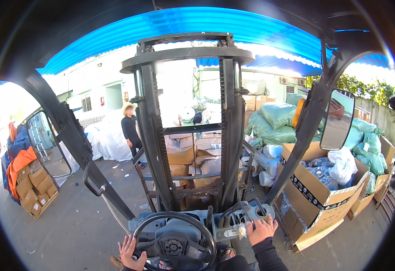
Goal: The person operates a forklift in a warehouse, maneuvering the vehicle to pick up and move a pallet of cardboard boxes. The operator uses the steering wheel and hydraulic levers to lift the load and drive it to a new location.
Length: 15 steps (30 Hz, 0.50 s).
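Observation:
I sit behind the black steering wheel [174, 216] of a forklift. My left hand [132, 254] rests against the wheel's lower left rim with its fingers stretched out and apart. To the right of the wheel, my right hand [261, 230] lies over the control levers [253, 225] on the grey dashboard, its fingers bent around one of them. The palm hides part of that lever. Straight ahead rises the dark forklift mast [233, 126], with brown cartons [184, 156] visible through and beyond it.
A person in dark clothes and a straw hat [130, 126] stands ahead, left of the mast. Large open cartons [324, 198] with bagged goods stand close on the right, near green sacks [276, 119]. Boxes on a pallet [35, 187] lie left. Mirrors [338, 119] flank the cab.

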Tool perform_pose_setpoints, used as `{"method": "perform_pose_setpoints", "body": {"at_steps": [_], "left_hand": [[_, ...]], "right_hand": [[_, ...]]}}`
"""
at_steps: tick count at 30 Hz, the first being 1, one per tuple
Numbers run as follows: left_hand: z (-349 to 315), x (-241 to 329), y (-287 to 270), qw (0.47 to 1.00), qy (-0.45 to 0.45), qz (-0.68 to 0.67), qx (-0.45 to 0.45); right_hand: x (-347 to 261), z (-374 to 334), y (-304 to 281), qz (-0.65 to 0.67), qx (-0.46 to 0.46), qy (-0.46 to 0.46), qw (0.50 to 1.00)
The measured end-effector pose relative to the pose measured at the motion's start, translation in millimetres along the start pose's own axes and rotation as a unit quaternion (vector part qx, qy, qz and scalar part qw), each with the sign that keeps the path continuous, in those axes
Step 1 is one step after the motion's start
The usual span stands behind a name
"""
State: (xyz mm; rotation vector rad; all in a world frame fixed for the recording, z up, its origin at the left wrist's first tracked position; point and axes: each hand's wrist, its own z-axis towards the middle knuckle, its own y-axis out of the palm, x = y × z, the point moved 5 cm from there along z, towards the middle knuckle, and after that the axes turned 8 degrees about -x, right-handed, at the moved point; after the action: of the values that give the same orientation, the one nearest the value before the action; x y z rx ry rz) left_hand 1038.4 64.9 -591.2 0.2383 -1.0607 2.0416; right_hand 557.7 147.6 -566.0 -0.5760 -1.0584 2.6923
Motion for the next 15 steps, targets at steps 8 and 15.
{"method": "perform_pose_setpoints", "body": {"at_steps": [8, 15], "left_hand": [[-46, 40, 16, 0.999, -0.039, -0.005, 0.018], [-112, 201, 59, 0.974, 0.13, 0.124, -0.136]], "right_hand": [[36, -1, -20, -0.002, -0.024, -0.013, 1.0], [69, 0, -43, 0.008, -0.037, -0.011, 0.999]]}}
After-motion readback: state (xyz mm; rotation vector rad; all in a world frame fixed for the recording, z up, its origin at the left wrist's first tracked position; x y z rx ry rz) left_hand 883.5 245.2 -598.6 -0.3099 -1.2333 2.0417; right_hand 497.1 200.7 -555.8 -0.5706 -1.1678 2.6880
